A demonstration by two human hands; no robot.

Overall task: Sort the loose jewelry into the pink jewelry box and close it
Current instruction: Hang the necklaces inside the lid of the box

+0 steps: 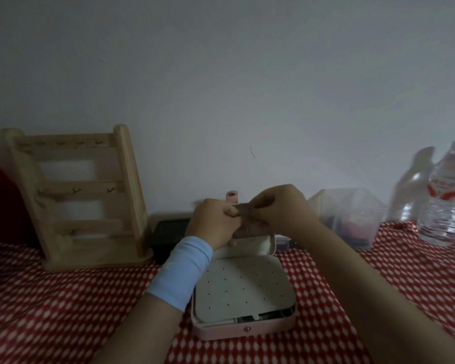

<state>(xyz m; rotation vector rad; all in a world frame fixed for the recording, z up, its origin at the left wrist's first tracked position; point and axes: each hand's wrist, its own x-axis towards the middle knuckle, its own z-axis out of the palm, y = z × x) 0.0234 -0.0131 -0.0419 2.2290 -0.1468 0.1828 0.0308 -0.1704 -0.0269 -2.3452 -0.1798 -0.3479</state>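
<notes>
The pink jewelry box (243, 328) is set open on the red patterned cloth (63, 298), lid raised toward the wall so its inner pocket can be reached. Both hands are held at the lid's upper edge — the left hand (216, 224) curled closed on that edge, seemingly to steady it, the right hand (279, 206) pinched narrowly at a small item too blurred to be identified. A perforated earring panel (243, 285) is laid over the base — no loose jewelry can be made out.

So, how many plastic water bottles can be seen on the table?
2, both at the far right: one with a red label at the frame edge, one clear bottle just left of it, behind. Others may lie outside the view.
</notes>
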